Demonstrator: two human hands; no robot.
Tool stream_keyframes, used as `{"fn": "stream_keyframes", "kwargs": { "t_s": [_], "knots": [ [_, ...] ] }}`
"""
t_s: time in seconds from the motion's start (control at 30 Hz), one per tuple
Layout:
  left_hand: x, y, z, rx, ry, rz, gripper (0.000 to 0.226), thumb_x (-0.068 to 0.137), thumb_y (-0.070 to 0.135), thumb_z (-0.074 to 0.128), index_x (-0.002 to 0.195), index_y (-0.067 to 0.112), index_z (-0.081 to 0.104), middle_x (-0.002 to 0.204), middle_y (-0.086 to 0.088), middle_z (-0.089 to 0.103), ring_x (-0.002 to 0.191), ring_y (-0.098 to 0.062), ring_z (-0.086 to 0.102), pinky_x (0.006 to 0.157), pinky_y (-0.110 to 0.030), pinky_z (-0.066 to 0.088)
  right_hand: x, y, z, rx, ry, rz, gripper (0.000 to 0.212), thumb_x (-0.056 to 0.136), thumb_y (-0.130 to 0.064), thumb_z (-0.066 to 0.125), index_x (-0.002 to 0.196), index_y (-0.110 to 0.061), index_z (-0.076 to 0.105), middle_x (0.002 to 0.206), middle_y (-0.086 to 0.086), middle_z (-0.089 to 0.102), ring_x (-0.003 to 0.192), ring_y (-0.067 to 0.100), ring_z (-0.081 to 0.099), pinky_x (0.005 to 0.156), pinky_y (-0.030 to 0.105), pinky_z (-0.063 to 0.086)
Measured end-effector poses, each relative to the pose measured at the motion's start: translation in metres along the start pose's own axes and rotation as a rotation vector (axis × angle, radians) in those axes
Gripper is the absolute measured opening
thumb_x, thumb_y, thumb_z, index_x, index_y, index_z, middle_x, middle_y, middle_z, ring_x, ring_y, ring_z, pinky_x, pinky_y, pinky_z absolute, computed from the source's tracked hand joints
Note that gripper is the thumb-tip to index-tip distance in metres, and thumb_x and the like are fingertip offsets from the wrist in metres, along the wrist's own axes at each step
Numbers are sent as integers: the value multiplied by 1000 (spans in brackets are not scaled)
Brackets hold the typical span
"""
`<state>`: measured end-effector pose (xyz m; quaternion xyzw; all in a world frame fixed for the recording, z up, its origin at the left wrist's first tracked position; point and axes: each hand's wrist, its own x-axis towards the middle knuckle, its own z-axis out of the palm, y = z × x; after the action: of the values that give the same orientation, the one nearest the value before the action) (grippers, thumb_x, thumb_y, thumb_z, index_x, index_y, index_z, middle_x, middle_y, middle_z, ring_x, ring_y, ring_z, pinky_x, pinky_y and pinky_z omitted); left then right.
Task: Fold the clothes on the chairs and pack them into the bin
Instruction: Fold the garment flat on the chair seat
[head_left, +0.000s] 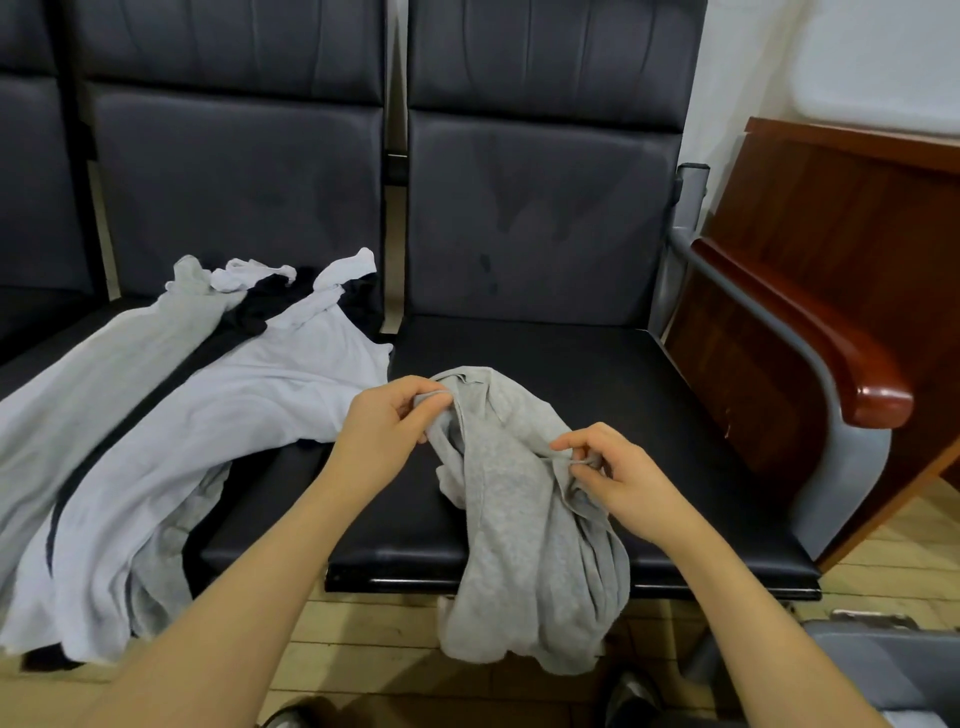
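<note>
Grey cloth fills the middle of my view: a grey garment lies bunched on the right chair seat, its long axis running from the middle of the seat toward me and over the front edge, where the lower end hangs down toward the wooden floor. I see my left hand at the garment's far left corner, fingers curled and pinching a fold of its edge. My right hand is on the garment's right side, thumb and forefinger pinching a small bit of fabric, the other fingers curled.

On the left chair seat a pile of clothes sprawls: pale lilac-white tops with a dark garment between them and a grey one at the left. Their necklines point toward the backrest, and the hems spill over the front edge. At the lower right corner I make out part of a grey bin on the floor. A wooden armrest borders the right chair.
</note>
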<state>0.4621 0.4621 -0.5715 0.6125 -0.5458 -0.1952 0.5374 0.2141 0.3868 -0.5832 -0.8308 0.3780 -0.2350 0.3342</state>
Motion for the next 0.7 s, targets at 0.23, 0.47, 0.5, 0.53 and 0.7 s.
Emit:
{"fn": "stream_keyframes", "kwargs": {
  "t_s": [0.23,0.47,0.5,0.53,0.7],
  "knots": [
    [-7,9,-7,7,40,38,13,92,16,59,93,16,72,77,13,69,62,1,56,63,-12,46,-5,0,-12,-110,97,-8,16,89,-16,64,101,-25,68,94,-10,53,87,-9,51,75,3,39],
    [-22,34,-27,175,114,150,17,91,19,61,87,34,69,86,14,68,82,-12,62,78,-34,53,-19,-23,-23,-99,195,-33,12,92,-19,59,95,-30,63,94,-12,58,85,-3,56,73,13,43],
    [-20,40,-30,202,124,167,13,91,19,61,91,27,72,86,11,69,83,-15,62,79,-38,52,-20,-30,-26,-74,209,-33,12,93,-19,58,95,-30,62,92,-11,60,84,-2,57,72,15,44],
    [-17,47,-33,243,133,189,13,91,19,61,96,21,73,88,8,69,84,-16,62,80,-39,52,-20,-37,-29,-52,226,-46,12,94,-19,57,95,-30,62,90,-10,61,82,0,59,71,16,46],
    [3,90,-59,456,183,334,15,92,22,60,99,19,73,85,3,68,79,-12,59,75,-28,47,-16,-84,-54,-49,333,-154,9,95,-18,54,95,-24,59,85,-4,61,78,5,58,69,14,46]
  ]
}}
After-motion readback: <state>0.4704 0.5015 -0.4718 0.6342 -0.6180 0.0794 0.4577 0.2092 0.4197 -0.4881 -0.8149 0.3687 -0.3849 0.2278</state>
